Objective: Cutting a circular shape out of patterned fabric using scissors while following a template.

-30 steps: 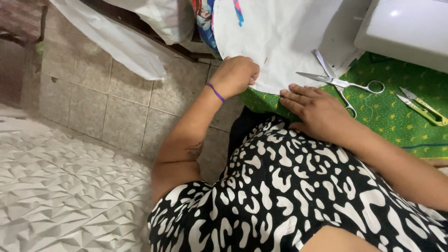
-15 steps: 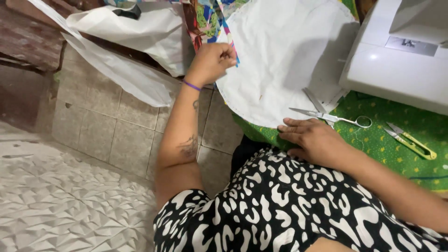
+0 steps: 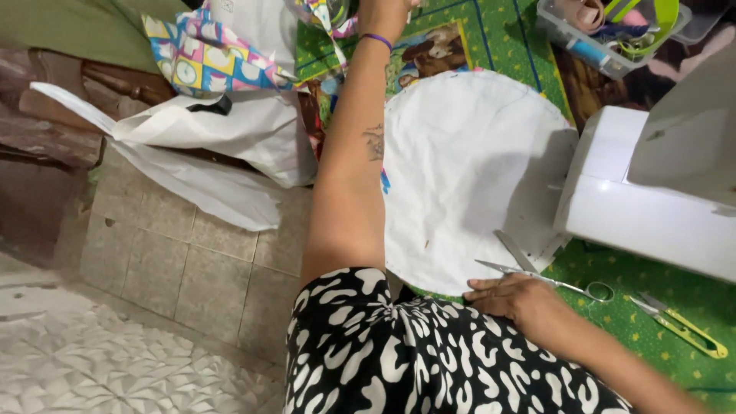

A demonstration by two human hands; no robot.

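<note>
The left hand (image 3: 383, 11) is reaching far up the desk (image 3: 652, 307), arm stretched straight, its grip cut off by the frame edge, so I cannot tell its state. The right hand (image 3: 515, 300) is lying flat, released, fingers touching the scissors (image 3: 537, 272), whose blades are pointing up-left over the round white fabric (image 3: 468, 161).

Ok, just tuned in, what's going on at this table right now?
A person sits at a green-covered table beside a white sewing machine. The left hand is stretched out to the far edge, at some colourful patterned fabric; its grip is cut off by the frame. The right hand rests flat at the near edge, touching the silver scissors. A round white cloth piece lies spread between them.
</note>
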